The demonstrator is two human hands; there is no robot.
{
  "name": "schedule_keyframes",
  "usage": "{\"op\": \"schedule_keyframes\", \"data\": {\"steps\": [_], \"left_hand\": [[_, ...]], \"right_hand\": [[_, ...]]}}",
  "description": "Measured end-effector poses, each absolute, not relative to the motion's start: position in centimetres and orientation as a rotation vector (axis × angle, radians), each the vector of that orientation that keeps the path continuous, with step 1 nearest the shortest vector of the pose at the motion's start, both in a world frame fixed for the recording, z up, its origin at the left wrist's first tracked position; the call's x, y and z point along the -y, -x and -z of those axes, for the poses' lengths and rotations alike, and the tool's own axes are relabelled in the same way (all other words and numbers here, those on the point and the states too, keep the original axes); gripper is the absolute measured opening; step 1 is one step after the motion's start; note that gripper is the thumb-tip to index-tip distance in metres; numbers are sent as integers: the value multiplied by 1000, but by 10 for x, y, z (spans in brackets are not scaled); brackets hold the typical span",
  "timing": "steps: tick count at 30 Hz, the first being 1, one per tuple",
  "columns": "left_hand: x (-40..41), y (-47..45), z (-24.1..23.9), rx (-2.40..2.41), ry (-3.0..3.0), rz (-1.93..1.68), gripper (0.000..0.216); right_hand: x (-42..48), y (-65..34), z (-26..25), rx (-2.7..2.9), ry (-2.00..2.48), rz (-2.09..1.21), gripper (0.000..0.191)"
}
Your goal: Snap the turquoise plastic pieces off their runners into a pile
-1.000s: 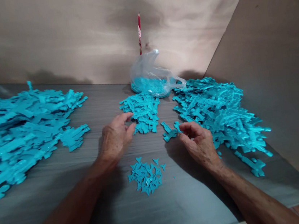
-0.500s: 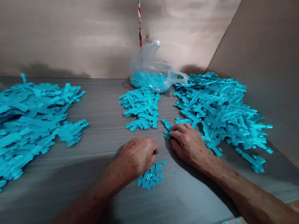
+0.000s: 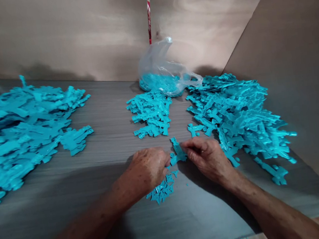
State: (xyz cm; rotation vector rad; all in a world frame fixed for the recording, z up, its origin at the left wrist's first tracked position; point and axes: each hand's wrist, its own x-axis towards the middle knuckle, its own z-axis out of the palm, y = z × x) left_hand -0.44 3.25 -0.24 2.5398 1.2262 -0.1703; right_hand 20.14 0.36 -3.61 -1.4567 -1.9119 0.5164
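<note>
Both of my hands meet over the middle of a grey table. My left hand and my right hand are closed, each pinching one end of a single turquoise plastic piece held just above the table. Right under my left hand lies a small heap of tiny turquoise scraps. A small pile of turquoise pieces lies just beyond my hands. To the right of my right hand spreads a big pile of the same pieces.
A very large turquoise pile covers the table's left side. A clear plastic bag with turquoise bits sits at the back, a red stick upright behind it. Brown board walls close off the back and right.
My left hand drew back from the middle pile to above the scrap heap. My right hand picked a piece off the table and brought it inward, where both hands now grip it.
</note>
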Motion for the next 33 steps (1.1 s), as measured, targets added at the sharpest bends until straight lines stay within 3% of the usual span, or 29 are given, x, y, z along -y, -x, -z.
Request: {"op": "schedule_keyframes", "data": {"steps": [11, 17, 23, 33], "left_hand": [[-34, 5, -3, -1244, -2278, -56, 12], [-40, 8, 8, -1088, -1903, -374, 7], [-44, 6, 20, -1037, -1584, -440, 9], [-43, 1, 19, -1017, -1430, -542, 10]], "right_hand": [[-6, -208, 31, 1970, 1608, -603, 14], [-1, -199, 23, 1870, 1449, -966, 12], [4, -194, 20, 1745, 1369, -1242, 15], [5, -192, 17, 1628, 1342, -1408, 16]]}}
